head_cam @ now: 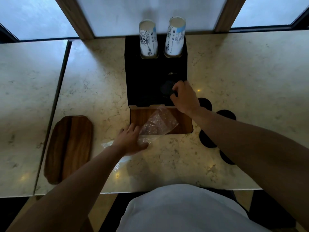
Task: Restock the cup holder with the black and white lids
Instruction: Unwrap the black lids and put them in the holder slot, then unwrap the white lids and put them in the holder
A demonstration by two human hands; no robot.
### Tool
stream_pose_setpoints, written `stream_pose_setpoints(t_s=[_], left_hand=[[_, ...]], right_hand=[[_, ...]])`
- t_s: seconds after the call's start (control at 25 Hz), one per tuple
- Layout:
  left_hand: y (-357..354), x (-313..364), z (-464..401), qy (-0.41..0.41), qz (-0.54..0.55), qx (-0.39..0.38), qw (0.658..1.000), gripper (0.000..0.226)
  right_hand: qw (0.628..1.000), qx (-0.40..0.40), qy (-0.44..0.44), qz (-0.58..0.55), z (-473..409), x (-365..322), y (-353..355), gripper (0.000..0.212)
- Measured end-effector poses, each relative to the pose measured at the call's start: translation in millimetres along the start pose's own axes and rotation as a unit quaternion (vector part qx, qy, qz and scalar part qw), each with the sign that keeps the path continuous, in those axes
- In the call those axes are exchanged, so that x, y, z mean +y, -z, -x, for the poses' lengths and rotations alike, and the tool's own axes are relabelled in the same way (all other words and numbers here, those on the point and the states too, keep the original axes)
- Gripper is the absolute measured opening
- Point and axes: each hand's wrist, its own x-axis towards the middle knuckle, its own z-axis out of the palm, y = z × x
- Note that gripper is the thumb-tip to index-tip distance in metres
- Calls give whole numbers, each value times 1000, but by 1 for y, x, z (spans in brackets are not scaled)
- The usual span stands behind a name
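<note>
Over the near right corner of the black cup holder (143, 77), the right hand (184, 97) is curled down with fingers closed around a black lid (167, 88), flat face up, hovering at or just inside the right-hand lid well; it is dark there, so I cannot tell for sure whether the lid is seated yet. Straight down is the line that matters here: the lid lies level, its round face parallel to the holder's top, and the well sits directly under the fingers. More black lids (206, 139) wait on the tabletop (234, 72) just right of the holder, partly under that same forearm, so the right hand is clearly the nearer one for the next pick. Over on the left, the left hand (129, 141) rests spread and flat on a crumpled clear plastic sleeve (158, 123) that trails across the wooden tray (138, 116) at the holder's near edge. No white lids show from here. Two stacks of paper cups (148, 39) stand upright at the far end.
</note>
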Motion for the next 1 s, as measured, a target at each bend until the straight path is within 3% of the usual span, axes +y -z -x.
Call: stream_pose_setpoints(t_s=[0.12, 0.28, 0.48, 0.64, 0.88, 1.0], left_hand=[[-2, 1, 11, 3, 15, 24, 1000, 100], [-8, -11, 32, 27, 20, 36, 999, 120], [-12, -35, 69, 81, 14, -17, 996, 143], [-14, -43, 94, 111, 30, -40, 993, 149], [-11, -40, 99, 113, 75, -14, 991, 130], [-12, -44, 96, 95, 95, 12, 991, 88]], right_hand=[[995, -97, 1, -20, 18, 0, -7, 7], [973, -189, -82, -105, 38, 3, -22, 13], [894, -263, -207, -296, 55, 0, -35, 8], [845, -296, -287, -340, 67, 2, -37, 12], [805, -313, -360, -352, 91, 12, -39, 19], [795, -311, -370, -367, 97, 15, -38, 19]])
